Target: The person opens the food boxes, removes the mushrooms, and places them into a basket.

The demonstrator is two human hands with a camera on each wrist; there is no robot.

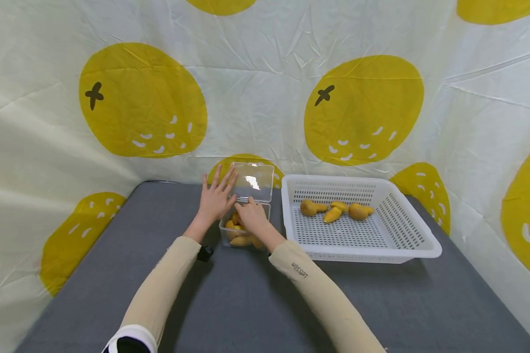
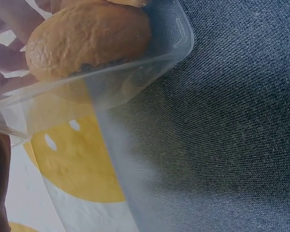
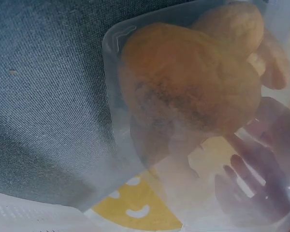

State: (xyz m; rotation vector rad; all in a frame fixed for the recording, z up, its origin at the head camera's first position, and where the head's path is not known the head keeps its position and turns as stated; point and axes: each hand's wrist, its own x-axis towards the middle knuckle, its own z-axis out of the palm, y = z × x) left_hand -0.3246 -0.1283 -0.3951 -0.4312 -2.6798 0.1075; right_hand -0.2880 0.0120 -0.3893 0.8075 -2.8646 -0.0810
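Observation:
My left hand (image 1: 215, 200) has its fingers straight and spread, at the left of a clear plastic box (image 1: 223, 237) and beside its raised lid (image 1: 252, 181). Several yellow-brown, mushroom-like pieces (image 1: 242, 240) lie in the box. My right hand (image 1: 252, 218) reaches over the box from the right, fingers among the pieces; the palm side is hidden, so a grip cannot be told. Through the box wall, the left wrist view shows a lumpy tan piece (image 2: 92, 38) with fingers by its end. A large rounded piece (image 3: 193, 77) fills much of the right wrist view.
A white perforated basket (image 1: 353, 254) stands right of the box, holding several similar yellow-brown pieces (image 1: 358, 212). Both stand on a dark grey cloth-covered table (image 1: 238, 299). Behind them hangs a white curtain (image 1: 256, 108) with yellow fruit prints.

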